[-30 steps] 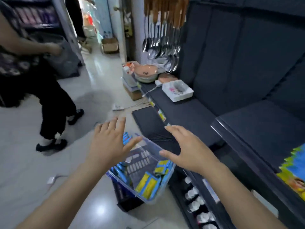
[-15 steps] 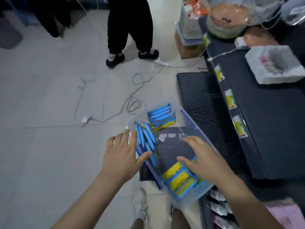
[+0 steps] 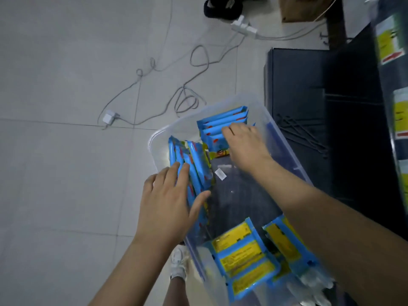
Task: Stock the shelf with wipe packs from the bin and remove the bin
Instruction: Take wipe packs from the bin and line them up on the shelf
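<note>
A left hand [image 3: 170, 202], fingers spread flat, steadies upright wipe packs [image 3: 195, 164] in the clear bin [image 3: 154, 138]; the right hand [image 3: 245, 146] covers the far stack [image 3: 220, 123] (grip impossible to tell), likely picking stock for the dark shelf [image 3: 309, 107] at right.

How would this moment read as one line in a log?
stage: reaching into bin | left hand: rests on left row of packs | right hand: on far stack of packs, grip unclear

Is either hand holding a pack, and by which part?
Nothing clearly held: the left hand rests open on top of the left packs; right hand touches the far packs, grip unclear.
</note>
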Available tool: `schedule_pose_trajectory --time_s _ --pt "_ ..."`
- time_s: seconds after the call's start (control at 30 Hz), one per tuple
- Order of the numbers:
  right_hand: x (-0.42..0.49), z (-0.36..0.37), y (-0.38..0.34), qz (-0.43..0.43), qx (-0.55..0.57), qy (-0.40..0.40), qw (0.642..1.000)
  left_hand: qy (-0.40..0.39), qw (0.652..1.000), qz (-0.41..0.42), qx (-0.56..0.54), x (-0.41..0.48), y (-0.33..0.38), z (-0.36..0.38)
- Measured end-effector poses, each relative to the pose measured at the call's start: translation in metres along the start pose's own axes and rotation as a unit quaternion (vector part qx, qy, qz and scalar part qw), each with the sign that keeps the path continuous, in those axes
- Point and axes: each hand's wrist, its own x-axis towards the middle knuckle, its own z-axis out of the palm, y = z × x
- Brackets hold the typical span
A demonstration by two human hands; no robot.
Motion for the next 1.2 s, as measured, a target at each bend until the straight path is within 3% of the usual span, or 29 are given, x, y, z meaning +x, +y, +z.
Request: schedule_pose_trajectory --time_s 0.1,0.3,0.53,0.7,0.87,0.93,1.07,1.2 --pt "0.006 0.012 0.000 0.004 0.003 0.019 1.000 0.027 0.999 0.019 -0.003 0.017 0.002 0.013" --pt "-0.012 0.028 0.010 0.085 0.031 -0.060 0.994 0.133 0.987 0.084 -0.044 0.088 0.029 0.031" --pt "-0.056 0.020 0.020 0.078 0.089 -0.091 0.989 0.061 0.990 0.110 0.063 0.156 0.066 0.055" --pt "-0.081 0.029 0.019 0.089 0.202 -0.091 0.971 0.070 0.985 0.117 0.104 0.151 0.066 0.054" --pt "-0.110 0.002 0.026 0.097 0.279 0.007 0.955 0.052 0.992 0.113 -0.003 0.132 0.066 0.009" --pt "-0.128 -0.025 0.029 0.100 0.296 0.023 0.950 0.070 0.985 0.158 0.002 0.128 0.064 -0.018" --pt "-0.172 -0.090 0.029 0.152 0.269 0.051 0.950 -0.062 0.981 0.184 0.030 0.107 0.068 -0.033" --pt "-0.209 -0.101 0.015 0.178 0.279 0.012 0.944 -0.163 0.955 0.237 0.073 0.091 0.083 0.001"
